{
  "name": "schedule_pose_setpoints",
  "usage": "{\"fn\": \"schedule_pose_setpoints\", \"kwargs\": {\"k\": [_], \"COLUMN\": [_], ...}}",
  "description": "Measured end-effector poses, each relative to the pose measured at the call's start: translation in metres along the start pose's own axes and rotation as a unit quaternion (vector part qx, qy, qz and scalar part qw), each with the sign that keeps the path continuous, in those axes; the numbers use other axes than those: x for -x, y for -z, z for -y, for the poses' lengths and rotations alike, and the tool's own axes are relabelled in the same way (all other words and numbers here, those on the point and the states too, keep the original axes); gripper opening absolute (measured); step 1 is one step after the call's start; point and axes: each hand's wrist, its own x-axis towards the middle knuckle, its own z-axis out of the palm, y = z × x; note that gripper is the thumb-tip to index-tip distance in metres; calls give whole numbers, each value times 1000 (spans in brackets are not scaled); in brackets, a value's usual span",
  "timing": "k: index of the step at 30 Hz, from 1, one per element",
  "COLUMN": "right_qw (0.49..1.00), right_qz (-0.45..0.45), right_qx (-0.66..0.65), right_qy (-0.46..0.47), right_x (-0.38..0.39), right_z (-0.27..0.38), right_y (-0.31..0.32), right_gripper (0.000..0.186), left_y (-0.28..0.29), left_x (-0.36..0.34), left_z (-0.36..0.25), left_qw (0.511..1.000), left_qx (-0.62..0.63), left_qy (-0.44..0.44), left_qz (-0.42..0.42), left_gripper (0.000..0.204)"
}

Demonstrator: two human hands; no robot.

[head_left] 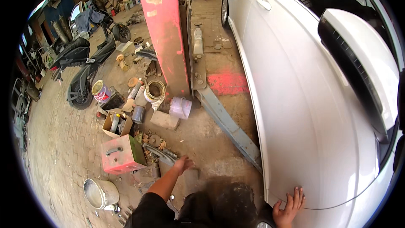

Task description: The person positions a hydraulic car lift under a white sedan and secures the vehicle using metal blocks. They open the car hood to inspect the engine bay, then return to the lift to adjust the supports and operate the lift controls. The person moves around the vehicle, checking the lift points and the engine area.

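My right hand (pixel 289 208) lies flat on the lower side of a white car (pixel 301 101), fingers spread, right beside the dark curved seam between two body panels. Nothing is held in it. Out over the floor to the left, my left hand (pixel 182 165) is stretched sideways with its fingers extended and no object visible in it. Beneath and beside that hand lies a grey ribbed hose (pixel 160 153). The car's side mirror (pixel 358 42), white with a black underside, juts out at the upper right.
A red lift post (pixel 162 29) stands ahead, its grey arm (pixel 230 128) reaching under the car. On the left are a red metal box (pixel 118 157), a white bucket (pixel 101 194), a cardboard box (pixel 118 122), a purple tub (pixel 180 108), a brick (pixel 165 120) and a motorcycle (pixel 80 85).
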Motion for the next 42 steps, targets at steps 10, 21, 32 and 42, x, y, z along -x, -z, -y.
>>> {"fn": "schedule_pose_setpoints", "kwargs": {"k": [10, 21, 32, 42], "right_qw": [958, 738, 776, 780], "right_qz": [201, 540, 434, 376], "right_qx": [-141, -402, -426, -452], "right_qy": [-146, 38, -168, -215], "right_x": [-32, -203, -469, -695], "right_z": [33, 151, 300, 271], "right_y": [46, 100, -60, -106], "right_gripper": [55, 51, 45, 35], "left_y": [-112, -102, 68, -215], "left_x": [95, 275, 221, 224], "left_z": [-5, -189, -388, -679], "left_qw": [992, 963, 932, 880], "left_qx": [-110, -265, -344, -408], "left_qy": [47, 55, 70, -187], "left_qz": [39, 3, -89, 157], "left_gripper": [45, 37, 35, 43]}}
